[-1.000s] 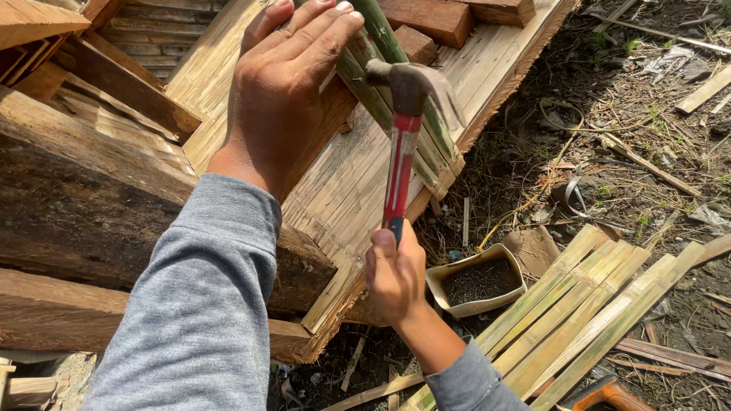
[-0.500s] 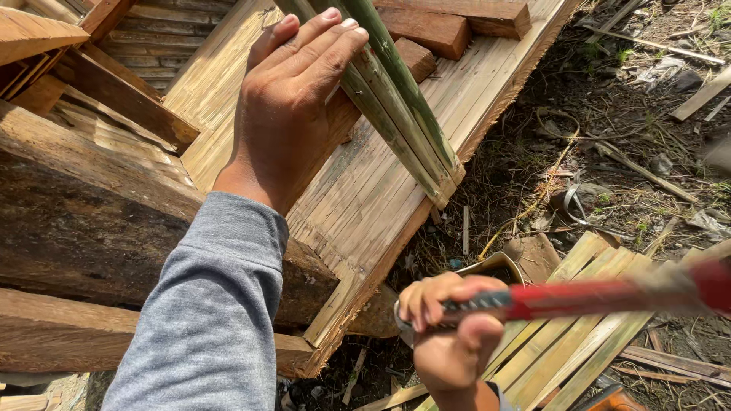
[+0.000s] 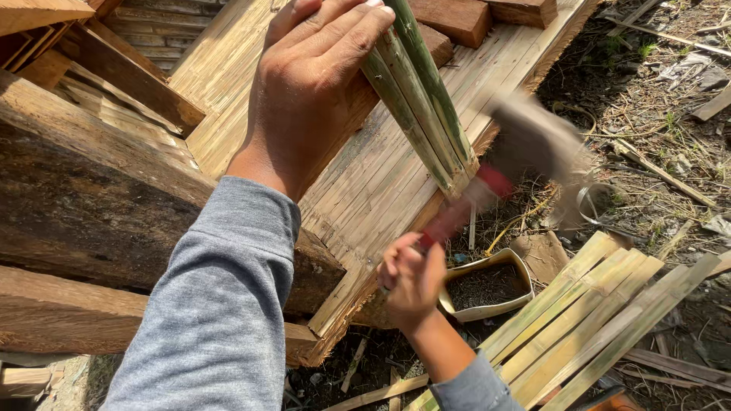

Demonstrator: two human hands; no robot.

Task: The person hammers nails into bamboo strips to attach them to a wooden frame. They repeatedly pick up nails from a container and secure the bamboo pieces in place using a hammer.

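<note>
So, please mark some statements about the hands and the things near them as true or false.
1. The left hand presses on green split bamboo strips. True.
2. The right hand holds a saw. False: it grips a red-handled hammer, blurred.
3. A small tin with dark contents lies on the ground. True.
4. The sleeves are red. False: the sleeve is grey.
5. A bundle of pale bamboo slats lies at lower right. True.

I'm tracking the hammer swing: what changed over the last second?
The hammer, first upright by the strips and then swung back low to the right, has come up again, its blurred head near the green bamboo strips. The right hand keeps gripping its handle; the left hand still presses the strips.
</note>
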